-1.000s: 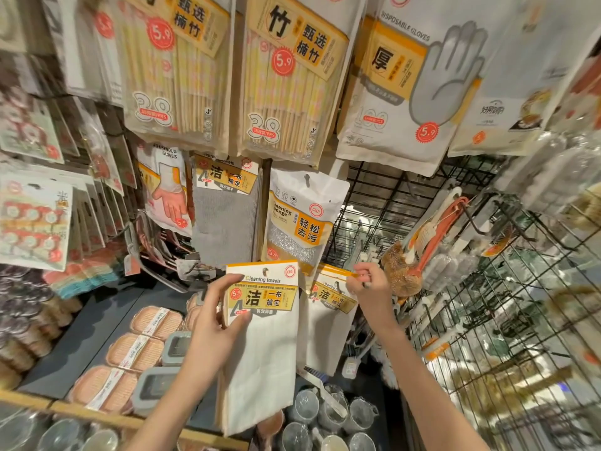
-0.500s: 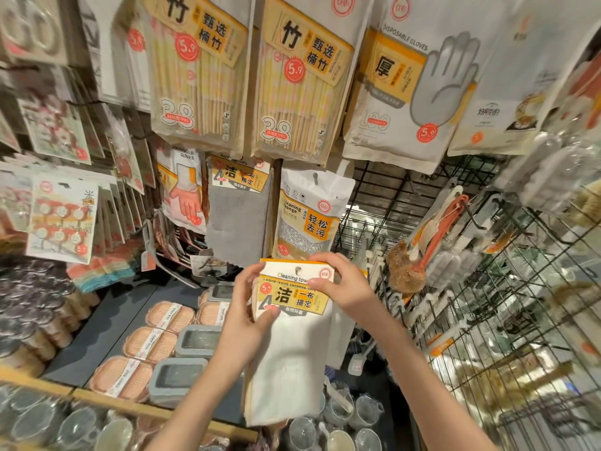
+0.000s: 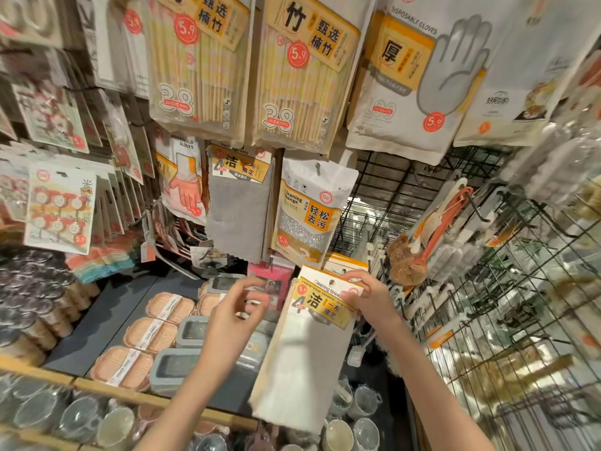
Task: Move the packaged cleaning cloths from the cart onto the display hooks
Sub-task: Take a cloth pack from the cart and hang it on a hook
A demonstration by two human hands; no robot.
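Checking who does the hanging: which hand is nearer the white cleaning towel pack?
Right. The right hand pinches the white cleaning towel pack at its header card; the left hand hangs beside it, apart, holding nothing.

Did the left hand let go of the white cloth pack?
Yes. The left hand came off the white cloth pack, ending left of it, over the soap dishes.

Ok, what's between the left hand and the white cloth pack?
Head view: no object sits between the left hand and the white cloth pack; behind that gap hangs a pink package.
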